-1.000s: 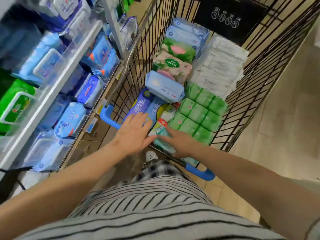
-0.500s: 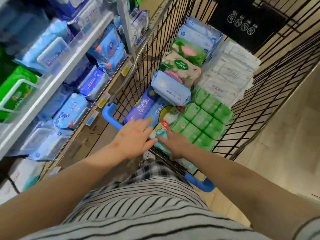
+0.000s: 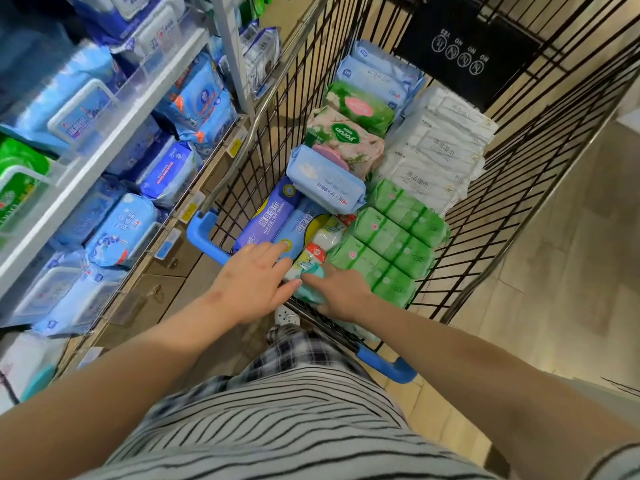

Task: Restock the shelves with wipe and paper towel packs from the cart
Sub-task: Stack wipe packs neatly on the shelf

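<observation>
A black wire cart [image 3: 491,216] with blue handle ends holds many wipe packs. At its near end my left hand [image 3: 254,285] lies flat, fingers spread, on a purple-blue pack [image 3: 266,216]. My right hand [image 3: 337,291] curls around a teal and white pack [image 3: 310,273] wedged between that pack and a block of green packs [image 3: 391,244]. A light blue pack [image 3: 327,183] rests on top further in, then floral green packs [image 3: 346,133], pale blue packs [image 3: 377,72] and white packs [image 3: 440,147].
Shelves [image 3: 104,157] on the left, close against the cart, are filled with blue, white and green wipe packs behind clear dividers. Wooden drawers sit under the lowest shelf. Tan floor [image 3: 571,271] runs along the cart's right side. My striped shirt fills the bottom.
Both hands have stayed at the cart's near end. My right hand has closed further around the teal and white pack. The view has shifted slightly toward the cart.
</observation>
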